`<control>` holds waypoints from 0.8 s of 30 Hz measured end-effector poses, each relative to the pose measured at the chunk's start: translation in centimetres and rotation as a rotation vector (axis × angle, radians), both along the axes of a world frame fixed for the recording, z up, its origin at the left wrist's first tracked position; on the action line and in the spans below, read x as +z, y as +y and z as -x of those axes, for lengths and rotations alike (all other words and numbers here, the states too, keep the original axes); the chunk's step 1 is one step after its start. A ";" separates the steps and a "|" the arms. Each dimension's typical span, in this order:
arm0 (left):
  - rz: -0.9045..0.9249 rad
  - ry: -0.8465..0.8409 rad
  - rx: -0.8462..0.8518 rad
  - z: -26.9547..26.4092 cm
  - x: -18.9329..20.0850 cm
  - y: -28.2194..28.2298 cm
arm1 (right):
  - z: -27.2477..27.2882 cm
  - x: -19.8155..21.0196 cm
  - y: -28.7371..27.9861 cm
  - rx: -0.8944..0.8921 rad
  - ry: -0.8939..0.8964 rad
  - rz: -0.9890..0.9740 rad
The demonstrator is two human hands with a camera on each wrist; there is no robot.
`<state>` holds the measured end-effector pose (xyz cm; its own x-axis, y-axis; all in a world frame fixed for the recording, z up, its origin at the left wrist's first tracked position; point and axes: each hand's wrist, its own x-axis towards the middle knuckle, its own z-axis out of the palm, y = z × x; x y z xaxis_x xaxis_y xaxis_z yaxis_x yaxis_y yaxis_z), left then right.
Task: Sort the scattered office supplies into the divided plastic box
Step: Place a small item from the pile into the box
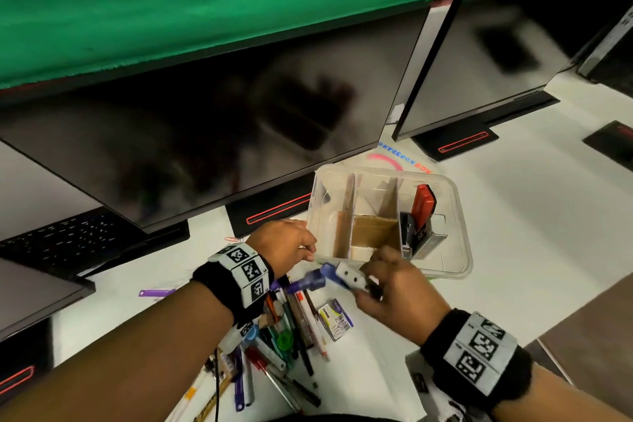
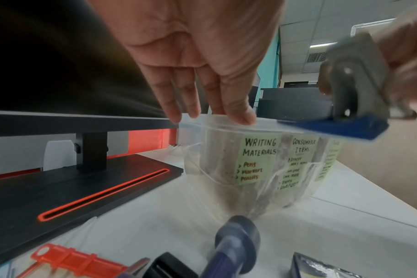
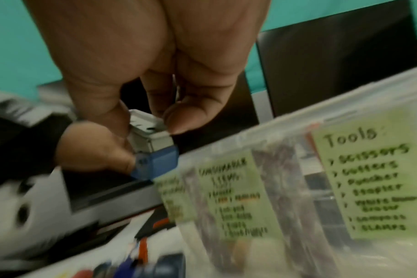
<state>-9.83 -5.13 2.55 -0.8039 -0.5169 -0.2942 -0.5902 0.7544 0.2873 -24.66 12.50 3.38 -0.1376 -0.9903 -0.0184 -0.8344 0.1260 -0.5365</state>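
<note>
While right hand (image 1: 394, 288) pinches hole punch (image 1: 346, 276) between thumb and fingertips, I carry it just above near rim of divided plastic box (image 1: 459, 216); grip keeps blue base low for drop. Left hand (image 1: 284, 243), fingers straight, rests on rim at box's left corner, likely steadying it. "Tools" label (image 3: 369, 178) lists puncher, so target is rightmost compartment, beside red stapler (image 1: 423, 204). Pens (image 1: 294, 336) lie scattered on desk, unsorted.

Two hands (image 1: 287, 243), one divided box (image 1: 459, 216), three labels (image 2: 258, 159), two monitors (image 1: 205, 120).
</note>
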 end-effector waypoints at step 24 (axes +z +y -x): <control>-0.024 0.001 0.017 -0.1 0.2 0.4 | 9.8 2.0 -10.5 -0.443 0.140 -0.661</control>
<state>-9.73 -4.76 2.75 -0.7955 -0.5234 -0.3054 -0.6025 0.7372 0.3058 -34.49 1.95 5.37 -0.5588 -0.6337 -0.5349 -0.6866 0.7153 -0.1300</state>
